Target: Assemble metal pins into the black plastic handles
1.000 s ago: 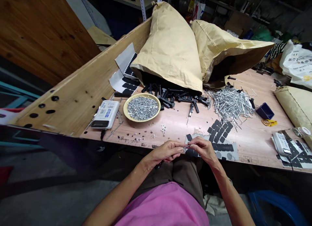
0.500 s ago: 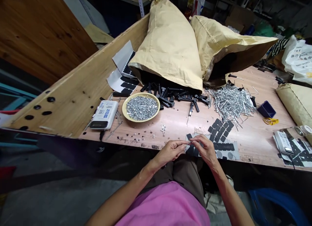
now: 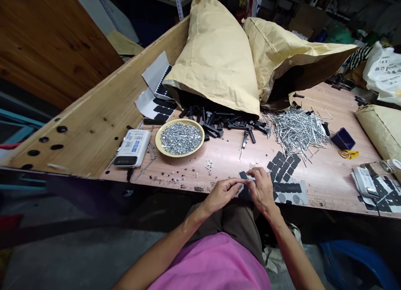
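My left hand (image 3: 223, 193) is closed in a pinch on a thin metal rod (image 3: 244, 182) just above the table's front edge. From the other side, the thumb and a finger of my right hand (image 3: 262, 190) pinch the rod's other end. Its upper fingers are bent and raised. Beneath and beside my hands lies a grey backing sheet (image 3: 303, 190) with black pads (image 3: 283, 169) on and around it. Behind, to the right, is a loose heap of similar silvery rods (image 3: 299, 129). A yellow bowl (image 3: 160, 147) full of small metal nuts (image 3: 181, 137) stands to the left.
Two large paper sacks (image 3: 219, 60) lie at the back, with black plastic parts (image 3: 213, 125) spilling out. A white power bank (image 3: 133, 146) sits at left beside a wooden board (image 3: 94, 119). Small nuts (image 3: 209, 164) are scattered in front. At right are a blue tray (image 3: 343, 138) and yellow bands (image 3: 348, 154).
My right hand has turned slightly and its upper fingers have lifted, while both hands keep the rod pinched between them. The view has shifted a little.
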`<state>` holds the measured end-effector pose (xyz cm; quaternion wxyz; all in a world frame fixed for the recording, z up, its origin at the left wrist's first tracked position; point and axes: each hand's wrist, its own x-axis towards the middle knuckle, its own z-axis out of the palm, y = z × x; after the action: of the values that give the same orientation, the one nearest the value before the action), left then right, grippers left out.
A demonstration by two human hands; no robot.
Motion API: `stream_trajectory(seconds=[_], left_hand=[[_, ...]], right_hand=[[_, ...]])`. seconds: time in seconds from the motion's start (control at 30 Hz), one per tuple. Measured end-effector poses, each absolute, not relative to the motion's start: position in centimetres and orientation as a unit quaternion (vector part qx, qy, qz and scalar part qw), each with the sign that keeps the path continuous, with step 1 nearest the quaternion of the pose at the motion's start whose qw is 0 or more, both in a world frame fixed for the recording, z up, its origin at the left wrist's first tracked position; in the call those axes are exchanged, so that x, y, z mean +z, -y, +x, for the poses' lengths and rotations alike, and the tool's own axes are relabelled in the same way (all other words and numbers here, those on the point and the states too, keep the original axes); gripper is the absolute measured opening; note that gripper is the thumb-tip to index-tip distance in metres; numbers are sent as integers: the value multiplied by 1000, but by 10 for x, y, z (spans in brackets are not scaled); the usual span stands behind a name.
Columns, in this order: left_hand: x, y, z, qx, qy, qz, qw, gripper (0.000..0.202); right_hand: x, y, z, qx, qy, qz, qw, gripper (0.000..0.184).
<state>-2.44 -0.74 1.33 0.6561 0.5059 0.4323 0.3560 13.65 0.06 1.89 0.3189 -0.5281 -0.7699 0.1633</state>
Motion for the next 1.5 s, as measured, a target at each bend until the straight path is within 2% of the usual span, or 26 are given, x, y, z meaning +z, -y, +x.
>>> stream_trajectory(seconds=[0.1, 0.2, 0.33, 0.47, 0.57, 0.67, 0.77, 0.87, 0.97, 1.03, 1.1, 1.2, 1.33, 1.5], left_hand=[[15, 6, -24, 347, -435, 503, 661, 41], [14, 6, -24, 338, -435, 531, 644, 37], [11, 7, -21, 343, -432, 579, 600, 31], [11, 6, -20, 337, -436, 585, 595, 31], [11, 8, -18, 343, -436, 599, 578, 27], [9, 13, -13, 361, -442, 602, 559, 23], [8, 13, -9, 384, -462, 535, 593, 25], [10, 11, -7, 413, -452, 413, 675, 34], [14, 9, -3, 440, -424, 323, 723, 38], [14, 10, 0, 444, -420, 305, 730, 37], [11, 12, 4, 446, -426, 305, 725, 34], [2, 18, 7, 460, -440, 325, 700, 26], [-15, 30, 11, 440, -455, 392, 668, 22], [-35, 43, 17, 363, -470, 502, 629, 17]], right_hand=[[23, -2, 141, 242, 763, -489, 348, 28], [26, -3, 146, 255, 773, -471, 340, 22], [28, -3, 149, 242, 776, -494, 309, 29], [29, -3, 151, 267, 774, -473, 326, 31], [26, -3, 149, 228, 788, -488, 299, 36], [25, -3, 146, 141, 788, -546, 249, 46], [26, -1, 147, 99, 752, -611, 228, 46], [26, 9, 149, 191, 680, -658, 261, 46], [19, 27, 141, 367, 617, -625, 307, 35], [12, 40, 132, 473, 564, -583, 344, 32], [6, 51, 123, 550, 494, -564, 366, 38], [-2, 66, 118, 595, 426, -582, 355, 41], [-9, 84, 121, 555, 395, -663, 312, 37], [-16, 100, 133, 441, 450, -734, 256, 32]])
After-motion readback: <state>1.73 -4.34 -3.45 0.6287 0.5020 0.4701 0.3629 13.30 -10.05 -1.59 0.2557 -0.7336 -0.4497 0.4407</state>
